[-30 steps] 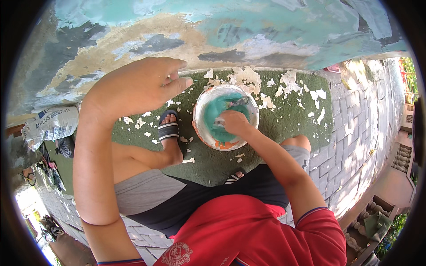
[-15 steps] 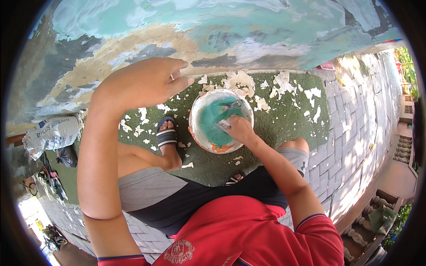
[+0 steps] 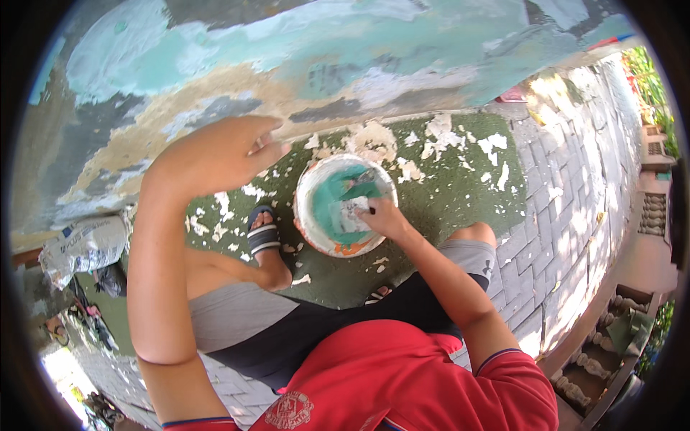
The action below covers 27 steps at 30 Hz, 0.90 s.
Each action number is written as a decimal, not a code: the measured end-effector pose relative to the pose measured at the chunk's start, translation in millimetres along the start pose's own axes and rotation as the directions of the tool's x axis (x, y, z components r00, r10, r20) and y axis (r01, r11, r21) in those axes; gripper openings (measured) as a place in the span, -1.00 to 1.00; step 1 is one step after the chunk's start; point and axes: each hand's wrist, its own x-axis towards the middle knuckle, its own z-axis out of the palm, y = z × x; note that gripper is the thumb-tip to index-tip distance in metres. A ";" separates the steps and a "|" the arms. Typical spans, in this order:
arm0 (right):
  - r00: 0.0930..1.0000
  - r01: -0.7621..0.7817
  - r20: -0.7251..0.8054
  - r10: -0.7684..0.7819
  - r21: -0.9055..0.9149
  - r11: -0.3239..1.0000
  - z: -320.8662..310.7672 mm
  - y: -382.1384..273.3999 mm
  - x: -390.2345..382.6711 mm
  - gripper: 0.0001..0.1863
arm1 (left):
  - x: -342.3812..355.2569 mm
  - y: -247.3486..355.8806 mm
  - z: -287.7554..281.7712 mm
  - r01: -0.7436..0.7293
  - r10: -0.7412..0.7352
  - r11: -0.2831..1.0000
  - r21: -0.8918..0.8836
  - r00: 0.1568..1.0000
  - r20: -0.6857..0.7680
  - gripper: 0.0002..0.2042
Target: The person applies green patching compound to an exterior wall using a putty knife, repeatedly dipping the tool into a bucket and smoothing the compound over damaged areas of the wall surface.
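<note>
My right hand (image 3: 386,217) is closed on a putty knife over a round white bucket (image 3: 302,188). The putty knife's flat, pale, smeared blade (image 3: 351,215) lies against the green-blue filler (image 3: 327,195) in the bucket. A second smeared tool (image 3: 366,177) leans at the far inner side of the bucket; its kind is hard to make out. My left hand (image 3: 224,152) is raised in front of the wall, empty, bent at the wrist, with thumb and fingers apart; part of its fingers is hidden behind the hand.
Ahead stands a wall (image 3: 402,43) patched in turquoise, white and grey. Peeled paint flakes (image 3: 442,136) litter the green mat (image 3: 460,205). A crumpled sack (image 3: 85,246) lies on the left; grey paving (image 3: 550,237) and a balustrade (image 3: 586,366) are on the right.
My right hand has lifted slightly, and the putty knife has turned so its flat blade shows. My left hand and the bucket sit a little farther left and lower in the picture.
</note>
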 end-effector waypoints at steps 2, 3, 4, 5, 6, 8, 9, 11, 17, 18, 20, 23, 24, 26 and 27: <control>1.000 -0.011 0.003 0.011 0.040 0.999 -5.7 -0.4 -7.5 -0.61 | -3.3 -1.1 0.1 0.006 -0.006 1.000 -0.004 1.000 -0.031 -0.45; 0.997 -0.071 0.024 0.067 0.226 0.971 -11.5 -2.5 -15.5 -0.63 | -5.9 -1.2 0.0 0.007 -0.008 1.000 -0.025 0.999 -0.046 -0.45; 0.992 -0.128 0.057 0.115 0.402 0.907 -21.5 -17.4 -28.2 -0.66 | -7.3 -4.2 1.5 0.011 -0.014 0.999 -0.050 0.998 -0.060 -0.46; 0.984 -0.177 0.101 0.145 0.568 0.804 -31.0 -26.2 -35.1 -0.68 | -8.8 -2.9 -0.8 0.011 -0.014 0.998 -0.058 0.999 -0.051 -0.45; 0.985 -0.170 0.091 0.146 0.647 0.743 -41.2 -24.3 -35.7 -0.70 | -9.4 -3.2 -1.8 0.002 -0.006 0.998 -0.063 0.998 -0.059 -0.45; 0.986 -0.150 0.076 0.146 0.786 0.599 -64.8 -28.3 -39.4 -0.73 | -9.8 -3.4 -0.8 -0.013 0.008 0.997 -0.074 0.997 -0.071 -0.45; 0.969 -0.129 0.002 0.248 0.859 0.496 -75.1 -37.9 -42.0 -0.75 | -9.5 -1.5 0.0 -0.002 -0.003 0.997 -0.078 0.998 -0.066 -0.45; 0.958 -0.008 -0.139 0.251 0.862 0.507 -103.0 -38.0 -36.0 -0.73 | -12.5 1.8 -2.6 0.011 -0.017 0.996 -0.085 0.998 -0.061 -0.45; 0.850 0.246 -0.418 0.319 0.853 0.461 -173.8 -18.0 25.6 -0.79 | -11.0 2.5 -1.7 -0.053 0.049 0.996 -0.071 0.997 -0.061 -0.44; 0.830 0.285 -0.459 0.319 0.838 0.465 -183.5 -18.7 35.2 -0.80 | -10.4 3.9 -0.9 -0.060 0.056 0.995 -0.074 0.997 -0.059 -0.44; 0.822 0.277 -0.458 0.337 0.840 0.467 -200.1 -27.4 53.2 -0.80 | -13.2 7.4 -0.7 -0.060 0.056 0.996 -0.065 0.996 -0.065 -0.45; 0.818 0.289 -0.472 0.327 0.831 0.475 -229.4 -45.8 79.0 -0.81 | -13.5 6.5 0.7 -0.085 0.081 0.995 -0.058 0.995 -0.064 -0.48; 0.817 0.297 -0.480 0.320 0.826 0.479 -240.1 -52.4 85.0 -0.81 | -12.4 6.3 1.4 -0.099 0.096 0.993 -0.056 0.994 -0.060 -0.49; 0.822 0.318 -0.471 0.320 0.846 0.428 -262.6 -80.7 91.6 -0.81 | -12.1 6.3 1.7 -0.108 0.105 0.993 -0.049 0.993 -0.052 -0.50; 0.828 0.326 -0.463 0.316 0.856 0.400 -269.3 -95.8 90.0 -0.82 | -14.1 5.8 1.0 -0.106 0.104 0.993 -0.044 0.993 -0.050 -0.51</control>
